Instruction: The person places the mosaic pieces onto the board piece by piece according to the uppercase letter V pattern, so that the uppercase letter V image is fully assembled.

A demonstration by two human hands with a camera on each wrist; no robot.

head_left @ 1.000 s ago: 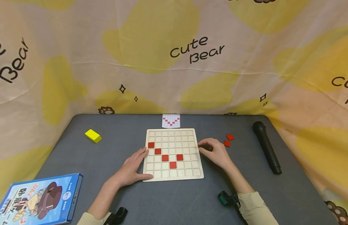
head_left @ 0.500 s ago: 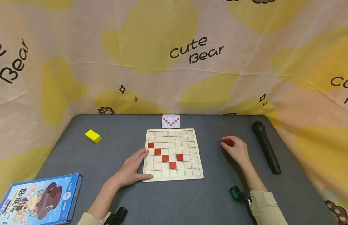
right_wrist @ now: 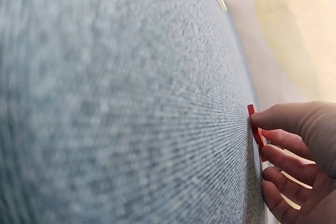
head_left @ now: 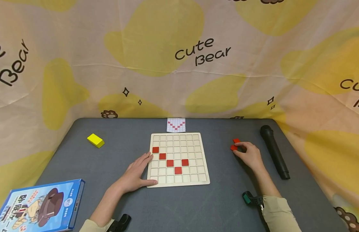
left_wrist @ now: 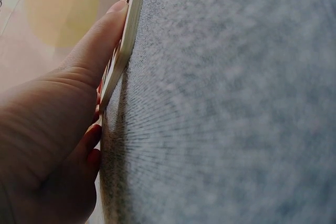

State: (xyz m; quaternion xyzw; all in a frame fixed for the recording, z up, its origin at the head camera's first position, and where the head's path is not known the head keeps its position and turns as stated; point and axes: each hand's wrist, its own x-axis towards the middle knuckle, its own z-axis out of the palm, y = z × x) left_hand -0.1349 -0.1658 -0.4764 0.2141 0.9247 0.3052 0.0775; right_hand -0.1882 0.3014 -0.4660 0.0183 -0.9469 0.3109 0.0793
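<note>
A white grid board (head_left: 193, 140) lies flat mid-table with several red tiles (head_left: 170, 163) set in its squares. My left hand (head_left: 136, 174) rests at its left edge, fingers extended along the side and thumb lying on the lower left corner. To the right, my right hand (head_left: 250, 155) pinches a red square tile (head_left: 233, 147) between thumb and fingertips, close over the table. In the right wrist view this red tile (right_wrist: 253, 119) appears edge-on beside the thumb. Another red tile (head_left: 236, 140) lies just behind it.
A small card (head_left: 176, 125) with a V-shaped pattern of squares stands behind the board. A yellow block (head_left: 95, 140) sits at the back left. The blue box (head_left: 37, 206) with a hat picture occupies the front left, and a black microphone (head_left: 275, 152) lies at the right.
My right hand has moved right from beside the board to the two loose red tiles, and its fingers have closed on the nearer one. The left hand has stayed in place.
</note>
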